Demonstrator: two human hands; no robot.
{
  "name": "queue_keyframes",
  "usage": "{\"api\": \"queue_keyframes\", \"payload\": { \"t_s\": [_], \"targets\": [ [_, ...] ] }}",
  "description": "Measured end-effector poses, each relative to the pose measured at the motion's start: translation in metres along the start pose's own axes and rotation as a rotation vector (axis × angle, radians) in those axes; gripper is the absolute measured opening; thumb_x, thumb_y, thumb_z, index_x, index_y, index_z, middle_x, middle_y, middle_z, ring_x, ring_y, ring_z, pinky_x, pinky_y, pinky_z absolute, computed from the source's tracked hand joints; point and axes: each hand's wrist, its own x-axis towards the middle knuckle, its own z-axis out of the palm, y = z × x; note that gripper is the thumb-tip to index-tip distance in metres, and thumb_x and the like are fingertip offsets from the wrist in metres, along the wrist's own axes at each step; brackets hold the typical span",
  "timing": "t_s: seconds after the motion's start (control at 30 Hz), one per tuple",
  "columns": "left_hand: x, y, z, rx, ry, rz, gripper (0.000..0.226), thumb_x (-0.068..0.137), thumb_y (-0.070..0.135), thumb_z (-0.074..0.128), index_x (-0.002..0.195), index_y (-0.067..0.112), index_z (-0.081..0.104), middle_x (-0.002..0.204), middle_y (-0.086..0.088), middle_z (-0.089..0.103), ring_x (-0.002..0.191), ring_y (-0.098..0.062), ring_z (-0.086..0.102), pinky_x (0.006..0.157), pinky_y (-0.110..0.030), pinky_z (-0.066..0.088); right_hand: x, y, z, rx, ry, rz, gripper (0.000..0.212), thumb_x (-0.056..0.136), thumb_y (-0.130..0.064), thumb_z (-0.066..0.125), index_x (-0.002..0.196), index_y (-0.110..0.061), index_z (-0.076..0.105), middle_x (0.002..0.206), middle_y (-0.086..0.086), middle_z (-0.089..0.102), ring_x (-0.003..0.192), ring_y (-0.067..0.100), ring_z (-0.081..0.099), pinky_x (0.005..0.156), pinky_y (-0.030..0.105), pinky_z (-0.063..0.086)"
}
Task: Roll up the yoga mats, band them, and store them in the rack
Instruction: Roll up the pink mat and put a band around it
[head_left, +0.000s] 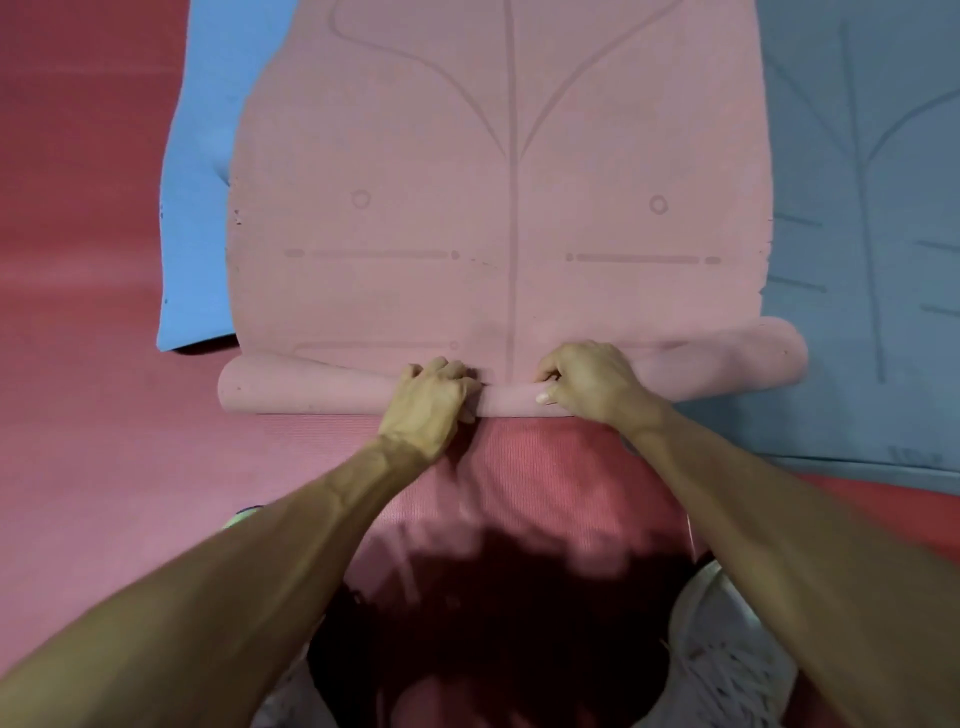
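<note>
A dusty pink yoga mat (415, 156) with printed alignment lines stretches away from me, and its near end is curled into a thin roll (311, 389). My left hand (434, 400) grips the roll just left of its middle, fingers curled over the top. My right hand (587, 382) grips the roll just right of the middle, thumb on the near side. The roll's right end (753, 353) lies a little further from me than its left end.
A bright blue mat (208, 156) lies under the pink one on the left. A grey-blue mat (862, 208) lies flat on the right. Everything rests on red ribbed floor matting (104, 467). My light shoe (727, 649) shows at the lower right.
</note>
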Motion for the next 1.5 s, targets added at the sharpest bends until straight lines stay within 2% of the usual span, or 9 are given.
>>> {"api": "queue_keyframes", "payload": {
  "t_s": [0.17,0.3,0.43,0.6,0.87,1.03,1.17,1.33,1.5],
  "targets": [
    [0.028,-0.01,-0.021,-0.098,-0.206,-0.019,0.03,0.082,0.022,0.065,0.112,0.022,0.068,0.113,-0.003,0.066,0.108,-0.025,0.058,0.087,-0.035,0.045,-0.02,0.004,0.017,0.146,0.228,-0.064,0.017,0.084,-0.023,0.069,0.101,-0.019,0.071,0.093,-0.005,0.055,0.095,0.018,0.056,0.083,0.033,0.044],
    [0.045,-0.012,-0.028,-0.208,-0.263,-0.142,0.031,0.08,0.016,0.069,0.111,0.014,0.066,0.108,-0.011,0.068,0.102,-0.032,0.062,0.085,-0.037,0.049,-0.032,0.009,0.034,-0.155,0.57,-0.196,0.021,0.076,-0.028,0.072,0.093,-0.015,0.073,0.096,0.003,0.063,0.092,0.028,0.059,0.083,0.041,0.041],
    [0.05,-0.013,-0.027,-0.233,-0.238,-0.187,0.024,0.081,0.018,0.07,0.103,0.012,0.061,0.103,-0.011,0.066,0.098,-0.033,0.061,0.074,-0.031,0.044,-0.032,0.006,0.041,-0.277,0.46,-0.149,0.053,0.059,-0.041,0.085,0.103,-0.014,0.07,0.101,0.004,0.062,0.094,0.027,0.059,0.083,0.043,0.045],
    [0.035,-0.007,-0.013,-0.224,-0.021,-0.164,0.018,0.084,0.01,0.062,0.1,0.011,0.069,0.109,-0.008,0.054,0.097,-0.03,0.055,0.081,-0.039,0.047,-0.011,0.009,0.033,-0.176,0.423,-0.142,0.023,0.071,-0.026,0.081,0.088,-0.014,0.071,0.08,0.001,0.063,0.081,0.028,0.06,0.072,0.04,0.046],
    [0.004,-0.005,0.003,0.113,0.377,0.01,0.022,0.091,0.023,0.053,0.11,0.019,0.063,0.1,-0.003,0.059,0.091,-0.027,0.056,0.088,-0.043,0.04,0.017,0.014,-0.007,-0.077,0.197,-0.088,0.02,0.084,-0.037,0.068,0.099,-0.026,0.064,0.095,-0.002,0.069,0.095,0.024,0.061,0.081,0.034,0.045],
    [-0.002,-0.011,0.002,0.268,0.176,0.038,0.06,0.075,0.029,0.072,0.13,0.017,0.051,0.118,-0.004,0.055,0.107,-0.025,0.052,0.093,-0.046,0.036,0.027,0.014,-0.02,-0.061,0.093,-0.07,0.025,0.081,-0.04,0.071,0.102,-0.026,0.069,0.099,-0.004,0.07,0.098,0.02,0.061,0.086,0.031,0.041],
    [0.02,-0.008,-0.015,0.227,0.037,-0.008,0.057,0.08,0.009,0.059,0.132,0.026,0.045,0.121,0.0,0.05,0.113,-0.021,0.047,0.091,-0.041,0.032,0.025,0.015,-0.014,-0.022,0.149,-0.04,0.026,0.081,-0.041,0.07,0.105,-0.03,0.07,0.105,-0.007,0.07,0.103,0.019,0.061,0.085,0.03,0.04],
    [0.042,-0.019,-0.033,0.11,-0.091,0.007,0.046,0.085,0.016,0.056,0.13,0.027,0.052,0.125,0.0,0.055,0.12,-0.021,0.046,0.091,-0.034,0.034,0.005,0.016,0.009,0.002,0.372,-0.186,0.031,0.084,-0.027,0.07,0.114,-0.022,0.069,0.107,0.0,0.065,0.099,0.027,0.06,0.087,0.04,0.047],
    [0.069,-0.014,-0.047,0.109,-0.131,-0.081,0.029,0.083,0.027,0.064,0.111,0.029,0.066,0.113,0.0,0.068,0.108,-0.023,0.06,0.096,-0.031,0.032,-0.01,0.017,0.031,-0.238,0.557,-0.292,0.073,0.053,-0.029,0.089,0.12,-0.01,0.065,0.116,0.008,0.062,0.105,0.029,0.057,0.096,0.045,0.042]
  ]
}}
